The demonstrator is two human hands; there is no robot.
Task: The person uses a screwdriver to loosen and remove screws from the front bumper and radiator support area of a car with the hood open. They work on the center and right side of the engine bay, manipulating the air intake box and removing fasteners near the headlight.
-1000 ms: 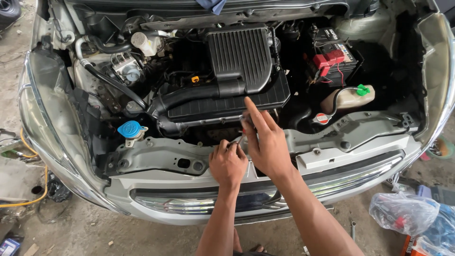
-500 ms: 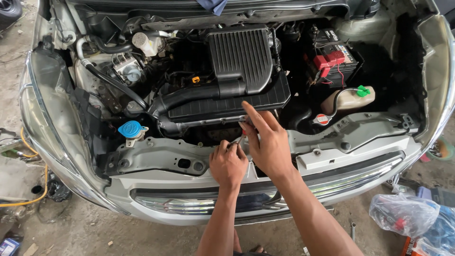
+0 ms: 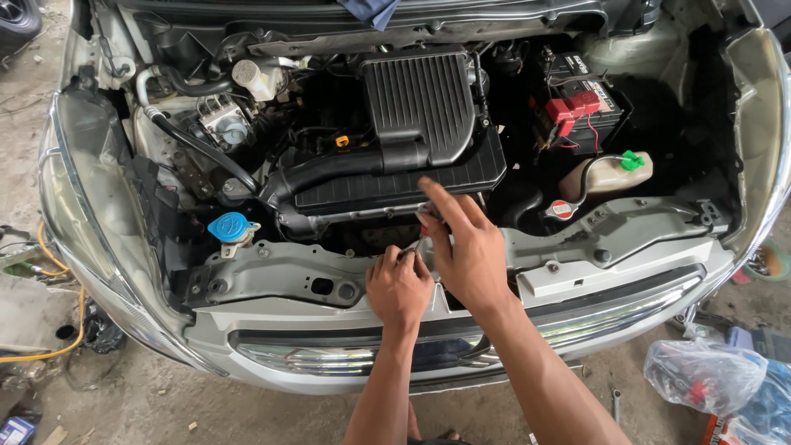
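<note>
Grey metal, one slim tool (image 3: 418,245): pinched in the fingertips of the left hand (image 3: 399,284), which is curled closed around it, just above the front crossmember (image 3: 280,276) of an open engine bay. Its exact kind is too small to tell. The tip sits at the middle of the crossmember, where the hood latch would be.

Right hand (image 3: 465,247): loosely open, forefinger stretched toward the engine, thumb and lower fingers closing near the tool's upper end; whether it truly grips anything I cannot tell.

Black plastic air-cleaner housing (image 3: 416,115): directly behind the hands, ribbed lid, broad intake duct running left.

Blue cap (image 3: 227,224): on a filler neck, left of the hands, near the headlamp.

Red-covered battery terminal (image 3: 570,111): right rear, with bare leads close by.

Cream coolant tank with green cap (image 3: 614,171): right of the hands; round radiator cap (image 3: 560,209) just below it.

Hazards, as judged from here: the pinch is light, so a slip could drop the tool into the dark gap behind the crossmember, hard to retrieve. A sudden give could drive knuckles against the sheet-metal edges. A metal tool straying right risks bridging the battery terminal.

Clear plastic bag (image 3: 704,375): on the floor, lower right.
</note>
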